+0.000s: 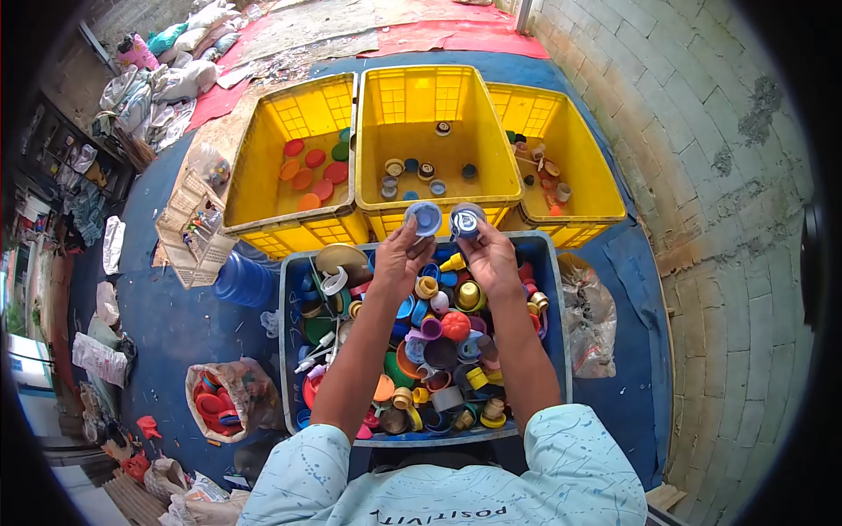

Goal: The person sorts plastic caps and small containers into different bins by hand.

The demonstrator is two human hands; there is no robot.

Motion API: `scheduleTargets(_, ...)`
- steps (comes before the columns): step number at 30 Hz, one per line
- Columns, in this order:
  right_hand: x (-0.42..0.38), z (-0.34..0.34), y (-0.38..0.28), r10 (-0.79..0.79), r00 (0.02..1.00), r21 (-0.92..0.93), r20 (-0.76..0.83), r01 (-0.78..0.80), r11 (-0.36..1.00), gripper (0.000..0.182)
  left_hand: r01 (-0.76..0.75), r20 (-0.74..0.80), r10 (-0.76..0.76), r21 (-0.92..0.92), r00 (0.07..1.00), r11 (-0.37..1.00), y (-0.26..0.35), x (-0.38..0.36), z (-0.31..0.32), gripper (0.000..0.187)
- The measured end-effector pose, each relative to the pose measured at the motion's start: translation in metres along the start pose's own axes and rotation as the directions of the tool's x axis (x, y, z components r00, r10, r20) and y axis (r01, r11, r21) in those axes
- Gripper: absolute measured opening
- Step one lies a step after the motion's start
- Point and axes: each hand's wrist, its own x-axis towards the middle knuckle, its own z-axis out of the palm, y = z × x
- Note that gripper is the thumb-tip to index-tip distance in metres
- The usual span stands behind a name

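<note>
My left hand grips a round blue-grey plastic cap, its hollow side toward me. In my right hand is another cap, dark blue with a whitish inside. Both hands are raised over the far rim of a blue bin heaped with mixed plastic lids and caps, among them an orange-red cap. Just beyond the two caps stands the middle yellow crate, with several loose caps on its floor.
A left yellow crate holds red, orange and green lids; a right yellow crate holds small mixed pieces. Left of the bin are a blue water jug, a white basket and a sack of red lids. A block wall runs along the right.
</note>
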Motion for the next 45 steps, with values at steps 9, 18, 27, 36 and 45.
scheduleTargets(9,0.124,0.01,-0.024,0.096,0.992,0.022,-0.083,-0.095,0.995,0.019,-0.006,-0.085,0.005,-0.011,0.996,1.0,-0.019,0.145,0.024,0.039)
scheduleTargets(18,0.155,-0.044,-0.054,-0.025,0.98,-0.271,-0.199,-0.031,0.962,0.036,-0.064,-0.086,0.086,0.231,0.993,0.971,0.023,0.119,0.015,0.084)
scheduleTargets(27,0.013,-0.076,-0.075,-0.252,0.966,-0.272,-0.054,0.229,0.935,0.03,-0.257,-0.084,0.259,0.034,0.962,0.966,0.028,-0.037,-0.048,0.034)
scheduleTargets(36,-0.18,-0.111,0.012,-0.422,0.904,-0.818,0.066,0.291,0.496,0.021,-0.302,-0.324,0.362,0.22,0.874,0.927,-0.001,-0.205,-0.125,0.02)
scheduleTargets(45,-0.263,-0.063,0.113,-0.161,0.839,-0.849,0.519,0.486,-0.207,0.02,-0.19,-0.301,0.271,0.272,0.914,0.943,-0.022,-0.259,-0.196,0.019)
